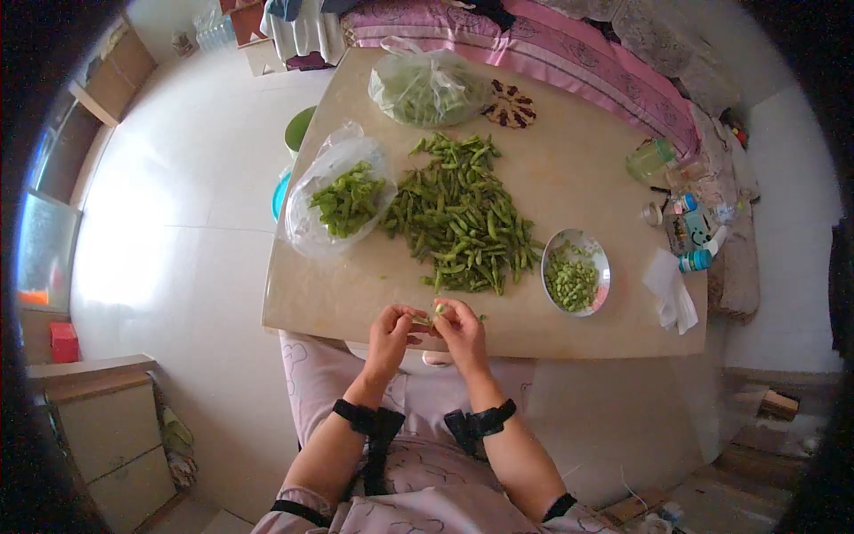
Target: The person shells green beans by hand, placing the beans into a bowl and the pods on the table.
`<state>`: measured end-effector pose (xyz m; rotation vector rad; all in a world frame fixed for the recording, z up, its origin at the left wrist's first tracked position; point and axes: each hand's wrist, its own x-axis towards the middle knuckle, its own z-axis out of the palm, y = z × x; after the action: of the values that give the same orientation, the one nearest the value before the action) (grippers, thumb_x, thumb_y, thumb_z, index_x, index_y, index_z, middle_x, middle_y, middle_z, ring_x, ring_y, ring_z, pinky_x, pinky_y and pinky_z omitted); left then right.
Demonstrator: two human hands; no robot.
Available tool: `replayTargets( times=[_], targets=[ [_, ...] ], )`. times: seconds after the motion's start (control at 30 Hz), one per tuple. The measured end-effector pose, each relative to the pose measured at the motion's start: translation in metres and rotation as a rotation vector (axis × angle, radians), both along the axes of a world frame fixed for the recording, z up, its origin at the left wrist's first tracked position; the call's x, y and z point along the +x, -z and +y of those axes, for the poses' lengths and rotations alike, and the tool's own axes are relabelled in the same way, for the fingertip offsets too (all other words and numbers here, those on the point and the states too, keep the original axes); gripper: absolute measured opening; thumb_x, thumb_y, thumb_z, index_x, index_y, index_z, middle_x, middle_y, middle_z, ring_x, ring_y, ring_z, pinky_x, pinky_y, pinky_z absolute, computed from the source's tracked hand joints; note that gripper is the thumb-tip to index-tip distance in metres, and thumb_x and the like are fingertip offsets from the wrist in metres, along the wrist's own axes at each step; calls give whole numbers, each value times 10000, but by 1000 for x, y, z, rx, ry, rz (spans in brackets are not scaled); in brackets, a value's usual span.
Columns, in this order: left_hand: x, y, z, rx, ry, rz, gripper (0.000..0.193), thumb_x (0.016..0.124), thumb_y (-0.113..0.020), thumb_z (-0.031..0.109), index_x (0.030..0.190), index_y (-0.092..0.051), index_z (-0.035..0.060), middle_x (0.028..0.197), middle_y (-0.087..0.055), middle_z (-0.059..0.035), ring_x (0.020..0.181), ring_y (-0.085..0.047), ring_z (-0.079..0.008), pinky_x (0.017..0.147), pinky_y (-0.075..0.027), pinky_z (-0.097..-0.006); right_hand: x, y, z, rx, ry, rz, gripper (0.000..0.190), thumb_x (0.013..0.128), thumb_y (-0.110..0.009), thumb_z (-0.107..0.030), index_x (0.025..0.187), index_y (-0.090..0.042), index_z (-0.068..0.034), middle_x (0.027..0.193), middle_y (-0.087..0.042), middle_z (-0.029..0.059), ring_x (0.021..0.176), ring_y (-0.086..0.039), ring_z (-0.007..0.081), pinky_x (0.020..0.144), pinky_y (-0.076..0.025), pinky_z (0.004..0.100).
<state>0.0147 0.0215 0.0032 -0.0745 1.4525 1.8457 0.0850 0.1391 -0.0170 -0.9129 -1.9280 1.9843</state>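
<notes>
Over the table's front edge, my left hand (pixel 391 336) and my right hand (pixel 460 332) meet around a green soybean pod (pixel 419 320). The left fingers pinch the pod, and a pale bean shows at the right fingertips. Just beyond my hands lies a large heap of unshelled pods (pixel 460 220). To its right, a white bowl (pixel 602 300) holds loose shelled green beans (pixel 571 277). Left of the heap, an open clear plastic bag (pixel 303 230) contains empty-looking green pods (pixel 350 199).
A tied plastic bag (pixel 427 90) of greens and a patterned trivet (pixel 510 105) sit at the table's (pixel 587 173) far side. White tissues (pixel 669 290), a green-tinted jar (pixel 650 160) and small bottles line the right edge. Beyond is a pink-covered seat (pixel 567 57).
</notes>
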Motion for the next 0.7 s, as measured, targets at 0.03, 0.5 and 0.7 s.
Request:
replayTargets(
  times=[0.03, 0.5, 0.7],
  targets=[
    [-1, 1, -1, -1, 0, 0, 145, 878, -396, 111, 952, -480, 20, 907, -576, -73, 815, -592, -153, 659, -458, -235, -1, -2, 0, -24, -3, 54, 165, 782, -578, -109, 928, -583, -31, 758, -582, 23, 666, -528, 73, 602, -447, 223],
    [-3, 11, -4, 10, 41, 249, 130, 831, -412, 21, 909, -509, -20, 909, -580, -84, 835, -548, -129, 744, -441, -250, -3, -12, 8, -58, -207, -89, 220, 787, -580, -87, 998, -549, -35, 860, -589, 15, 712, -555, 72, 627, -462, 209],
    [-1, 8, -4, 2, 64, 277, 140, 828, -405, 16, 910, -511, -25, 893, -575, -85, 825, -547, -135, 750, -443, -255, 0, -9, 10, -12, -213, -53, 181, 797, -581, -143, 953, -574, -53, 835, -595, 9, 699, -550, 58, 559, -417, 187]
  ],
)
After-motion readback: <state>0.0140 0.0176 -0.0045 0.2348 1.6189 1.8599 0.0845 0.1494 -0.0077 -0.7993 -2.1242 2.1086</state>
